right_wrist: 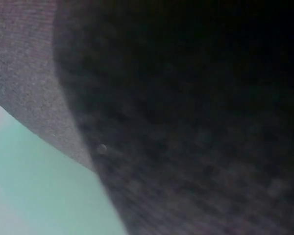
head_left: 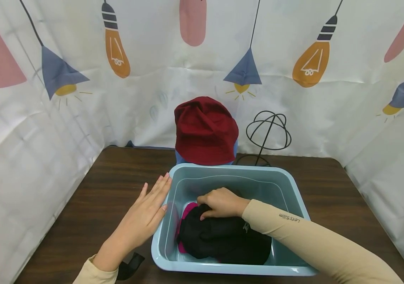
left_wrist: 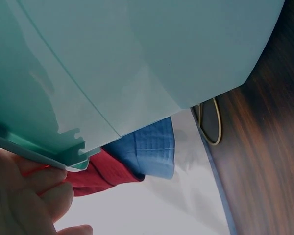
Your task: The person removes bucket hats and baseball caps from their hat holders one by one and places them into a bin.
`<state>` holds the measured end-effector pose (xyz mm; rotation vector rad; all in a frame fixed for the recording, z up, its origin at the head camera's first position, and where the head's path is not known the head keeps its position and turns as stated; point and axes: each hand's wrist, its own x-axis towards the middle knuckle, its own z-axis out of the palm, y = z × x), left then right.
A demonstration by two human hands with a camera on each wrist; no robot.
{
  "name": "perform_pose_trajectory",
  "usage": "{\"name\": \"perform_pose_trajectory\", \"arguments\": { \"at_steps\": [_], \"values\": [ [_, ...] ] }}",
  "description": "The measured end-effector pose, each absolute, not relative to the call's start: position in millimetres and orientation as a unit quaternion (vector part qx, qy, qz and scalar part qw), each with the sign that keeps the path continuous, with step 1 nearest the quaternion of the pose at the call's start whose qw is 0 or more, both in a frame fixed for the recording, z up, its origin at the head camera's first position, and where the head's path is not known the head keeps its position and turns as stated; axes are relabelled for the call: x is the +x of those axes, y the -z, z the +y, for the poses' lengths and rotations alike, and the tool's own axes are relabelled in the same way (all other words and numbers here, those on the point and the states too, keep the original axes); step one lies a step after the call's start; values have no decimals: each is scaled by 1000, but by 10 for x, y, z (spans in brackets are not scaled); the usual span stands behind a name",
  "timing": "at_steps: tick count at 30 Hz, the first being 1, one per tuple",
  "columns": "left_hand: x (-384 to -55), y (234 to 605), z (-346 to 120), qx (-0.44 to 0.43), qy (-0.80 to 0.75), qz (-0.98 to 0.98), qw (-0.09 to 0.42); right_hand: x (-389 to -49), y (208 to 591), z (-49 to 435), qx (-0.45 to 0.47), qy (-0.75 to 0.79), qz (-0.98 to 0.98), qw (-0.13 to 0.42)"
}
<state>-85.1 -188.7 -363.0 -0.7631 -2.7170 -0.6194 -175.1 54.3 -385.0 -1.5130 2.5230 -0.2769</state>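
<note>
Tub (head_left: 237, 269), rectangular pale-blue plastic, has soft black cloth (head_left: 219, 238) lying partly over bright pink fabric (head_left: 189, 210) inside; the right hand (head_left: 223, 202) is pinching the black cloth, while the left hand (head_left: 144, 217) rests straight-fingered against the tub's rim. Left wrist cam properly shows stitched blue fabric (left_wrist: 154, 149) below the crumpled dark red cloth hat (head_left: 205, 132) behind the tub; head cam only catches blue slivers. Dark wood-grain table (head_left: 109, 185) under the tub, white lamp-print curtain (head_left: 145, 31) behind it.
</note>
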Motion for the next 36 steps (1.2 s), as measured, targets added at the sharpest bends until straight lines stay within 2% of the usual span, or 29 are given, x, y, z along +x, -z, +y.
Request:
{"name": "perform_pose_trajectory", "arguments": {
  "at_steps": [6, 25, 36],
  "values": [
    [-848, 3615, -1892, -258, 213, -935, 117, -1753, 3862, 536, -512, 91, 849, 93],
    [-840, 3667, -1903, -267, 213, -930, 135, -1739, 3905, 523, -518, 78, 847, 89],
    [-841, 3647, -1904, -266, 216, -931, 126, -1764, 3768, 500, -524, 108, 843, 55]
  ]
}}
